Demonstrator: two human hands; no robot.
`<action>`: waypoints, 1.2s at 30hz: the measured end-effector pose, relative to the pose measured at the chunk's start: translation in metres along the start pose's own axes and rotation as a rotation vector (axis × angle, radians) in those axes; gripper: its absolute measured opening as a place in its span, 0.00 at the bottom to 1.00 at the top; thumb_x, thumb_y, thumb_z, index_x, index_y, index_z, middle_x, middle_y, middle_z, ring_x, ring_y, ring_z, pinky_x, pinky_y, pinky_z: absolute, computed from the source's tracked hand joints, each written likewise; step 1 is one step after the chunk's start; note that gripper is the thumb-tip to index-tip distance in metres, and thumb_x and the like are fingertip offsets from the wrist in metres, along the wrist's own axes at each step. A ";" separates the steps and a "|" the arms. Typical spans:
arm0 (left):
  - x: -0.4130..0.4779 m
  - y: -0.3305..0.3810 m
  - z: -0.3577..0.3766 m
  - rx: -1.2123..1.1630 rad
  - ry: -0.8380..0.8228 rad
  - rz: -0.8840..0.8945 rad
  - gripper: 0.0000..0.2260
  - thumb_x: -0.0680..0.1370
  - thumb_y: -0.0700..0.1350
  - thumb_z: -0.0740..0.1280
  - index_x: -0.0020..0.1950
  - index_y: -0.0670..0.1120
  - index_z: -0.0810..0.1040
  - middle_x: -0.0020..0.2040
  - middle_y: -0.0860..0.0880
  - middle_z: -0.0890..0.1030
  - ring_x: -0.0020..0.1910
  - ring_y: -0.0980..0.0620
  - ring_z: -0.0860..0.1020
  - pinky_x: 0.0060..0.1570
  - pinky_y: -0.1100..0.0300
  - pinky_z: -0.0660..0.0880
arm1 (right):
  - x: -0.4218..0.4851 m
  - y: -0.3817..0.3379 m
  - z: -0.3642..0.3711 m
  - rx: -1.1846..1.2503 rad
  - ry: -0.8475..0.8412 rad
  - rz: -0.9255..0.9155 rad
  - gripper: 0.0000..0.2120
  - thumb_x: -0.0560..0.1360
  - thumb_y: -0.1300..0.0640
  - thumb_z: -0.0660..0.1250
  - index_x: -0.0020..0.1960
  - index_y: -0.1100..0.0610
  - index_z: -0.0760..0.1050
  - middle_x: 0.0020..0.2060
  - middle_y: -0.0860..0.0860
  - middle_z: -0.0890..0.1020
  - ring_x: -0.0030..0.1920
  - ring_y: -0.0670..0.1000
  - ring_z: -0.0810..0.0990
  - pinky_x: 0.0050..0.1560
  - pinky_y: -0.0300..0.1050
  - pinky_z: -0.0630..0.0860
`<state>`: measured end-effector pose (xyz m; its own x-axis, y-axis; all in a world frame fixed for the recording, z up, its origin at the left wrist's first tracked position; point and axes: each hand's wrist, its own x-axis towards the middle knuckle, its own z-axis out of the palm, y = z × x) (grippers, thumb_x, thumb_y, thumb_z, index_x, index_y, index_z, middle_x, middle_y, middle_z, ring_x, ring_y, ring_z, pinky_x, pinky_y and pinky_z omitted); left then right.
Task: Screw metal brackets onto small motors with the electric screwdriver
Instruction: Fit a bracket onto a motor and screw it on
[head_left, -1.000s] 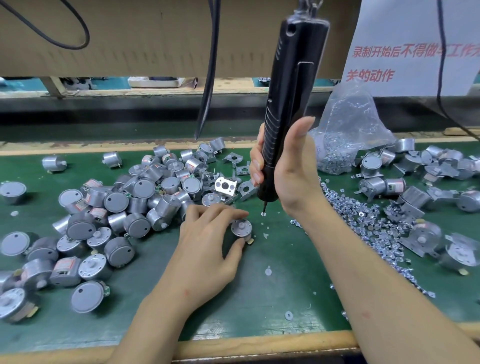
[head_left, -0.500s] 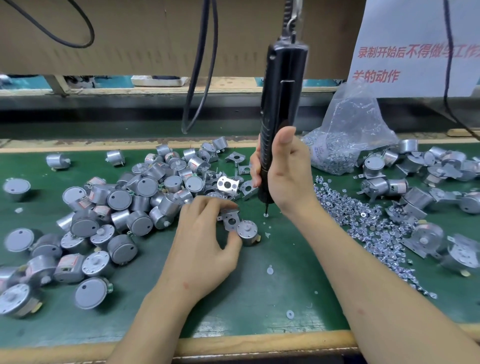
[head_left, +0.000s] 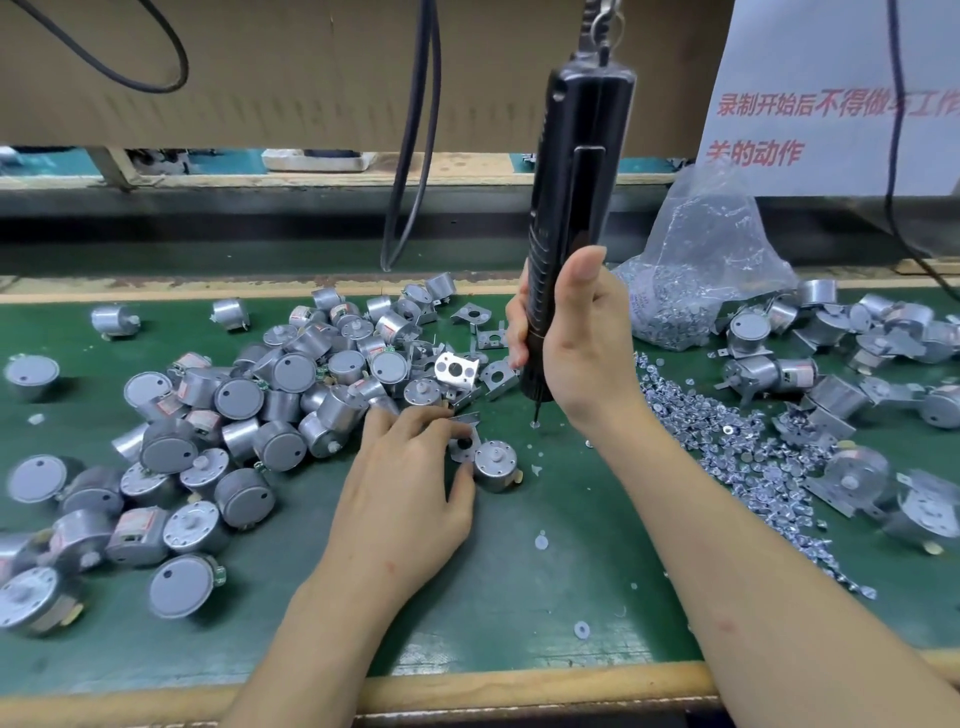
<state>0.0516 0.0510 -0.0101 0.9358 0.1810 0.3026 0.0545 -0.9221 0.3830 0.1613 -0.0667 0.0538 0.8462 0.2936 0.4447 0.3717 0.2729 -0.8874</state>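
A small silver motor (head_left: 495, 465) stands shaft-up on the green mat (head_left: 519, 597), near the middle. My left hand (head_left: 410, 483) pinches a metal bracket (head_left: 464, 442) just left of that motor, thumb touching the motor's side. My right hand (head_left: 576, 343) grips the black electric screwdriver (head_left: 571, 223), which hangs upright from above. Its bit tip (head_left: 536, 417) points down at a small screw on the mat, a little behind and right of the motor.
A heap of bare motors (head_left: 234, 410) covers the left of the mat, with loose brackets (head_left: 457, 369) behind my left hand. Loose screws (head_left: 727, 447) spread on the right beside a plastic bag of screws (head_left: 696, 280) and bracketed motors (head_left: 841, 364). A wooden edge (head_left: 467, 691) runs along the front.
My left hand let the motor stand on the mat and picked up a bracket, bringing it beside the motor. The screwdriver went from tilted to upright and stayed over the same spot.
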 end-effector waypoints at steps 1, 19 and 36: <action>0.000 0.000 0.000 0.000 0.002 0.002 0.13 0.76 0.48 0.67 0.61 0.50 0.80 0.60 0.55 0.77 0.55 0.53 0.65 0.57 0.65 0.64 | 0.000 -0.001 0.000 0.008 0.006 -0.009 0.53 0.61 0.16 0.58 0.43 0.71 0.66 0.26 0.51 0.71 0.24 0.52 0.71 0.28 0.45 0.72; -0.001 0.005 -0.015 -0.323 0.178 0.074 0.13 0.71 0.46 0.76 0.53 0.52 0.79 0.50 0.59 0.77 0.51 0.61 0.75 0.51 0.73 0.67 | -0.003 -0.017 0.006 0.055 0.000 -0.037 0.50 0.62 0.19 0.60 0.43 0.71 0.66 0.27 0.54 0.71 0.23 0.53 0.70 0.27 0.51 0.68; -0.002 0.000 -0.006 -0.321 0.014 0.143 0.18 0.72 0.49 0.75 0.61 0.55 0.78 0.53 0.59 0.75 0.53 0.60 0.77 0.46 0.63 0.71 | -0.013 -0.024 0.014 0.234 -0.162 -0.008 0.35 0.65 0.23 0.58 0.41 0.57 0.71 0.25 0.51 0.72 0.22 0.52 0.69 0.26 0.46 0.69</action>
<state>0.0475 0.0525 -0.0050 0.9211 0.0645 0.3839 -0.1909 -0.7845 0.5900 0.1362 -0.0640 0.0707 0.7649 0.4279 0.4815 0.2636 0.4742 -0.8401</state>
